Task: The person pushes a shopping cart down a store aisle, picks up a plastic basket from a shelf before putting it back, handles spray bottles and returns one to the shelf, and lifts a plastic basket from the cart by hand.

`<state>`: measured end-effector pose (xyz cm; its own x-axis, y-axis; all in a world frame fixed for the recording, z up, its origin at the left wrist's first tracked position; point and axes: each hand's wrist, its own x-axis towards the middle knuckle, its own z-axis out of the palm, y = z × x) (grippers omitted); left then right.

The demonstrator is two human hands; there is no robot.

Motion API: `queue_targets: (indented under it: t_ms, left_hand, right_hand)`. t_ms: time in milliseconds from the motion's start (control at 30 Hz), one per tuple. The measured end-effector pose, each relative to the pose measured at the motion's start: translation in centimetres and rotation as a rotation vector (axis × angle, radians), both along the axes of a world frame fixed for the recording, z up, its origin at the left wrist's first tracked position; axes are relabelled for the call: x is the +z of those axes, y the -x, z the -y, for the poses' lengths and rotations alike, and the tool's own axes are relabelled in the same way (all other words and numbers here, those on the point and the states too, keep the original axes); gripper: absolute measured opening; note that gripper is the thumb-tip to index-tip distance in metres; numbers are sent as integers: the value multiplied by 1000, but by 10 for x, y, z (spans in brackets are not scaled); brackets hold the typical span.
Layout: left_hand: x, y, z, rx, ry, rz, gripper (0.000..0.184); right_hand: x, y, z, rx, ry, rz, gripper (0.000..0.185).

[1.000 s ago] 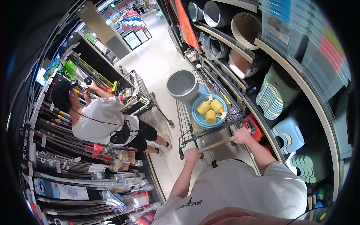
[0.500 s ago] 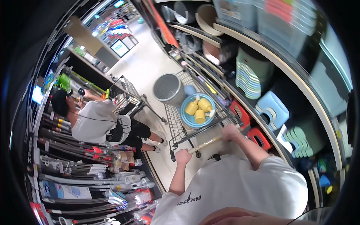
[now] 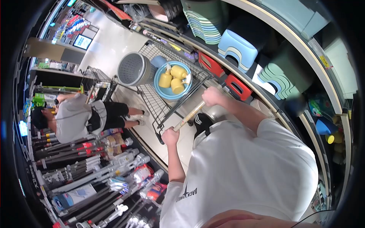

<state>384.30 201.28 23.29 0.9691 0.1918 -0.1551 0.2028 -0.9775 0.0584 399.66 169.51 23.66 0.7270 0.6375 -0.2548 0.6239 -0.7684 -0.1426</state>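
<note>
My left hand is wrapped round the left end of the cart's handle bar. Round the bar's right end my right hand is closed too. The wire shopping cart carries a blue basin with several yellow bottles in it, some with white pump tops. A stack of grey perforated baskets stands at the cart's left side, and a blue rounded item lies between the baskets and the basin.
Another person in a white top stands at the left beside a second cart. Mops and long handles fill the left shelf. Blue stools, red stools and green stools line the right shelf.
The view has turned to the right, so the cart, the other person and the shelves now lie further left. Both my hands keep hold of the bar. A dark shoe now shows below the bar.
</note>
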Motion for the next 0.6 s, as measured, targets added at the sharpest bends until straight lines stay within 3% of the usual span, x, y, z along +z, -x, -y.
queue_targets:
  t_ms: [167, 367, 600]
  left_hand:
    - [2, 39, 29, 40, 9, -75, 30]
    - [-14, 91, 58, -40, -4, -2, 30]
    - [-20, 134, 96, 12, 40, -69, 28]
  right_hand:
    - [-4, 37, 28, 38, -27, -1, 22]
    - [-27, 86, 67, 7, -193, 181, 17]
    - [-18, 130, 97, 23, -34, 51, 21]
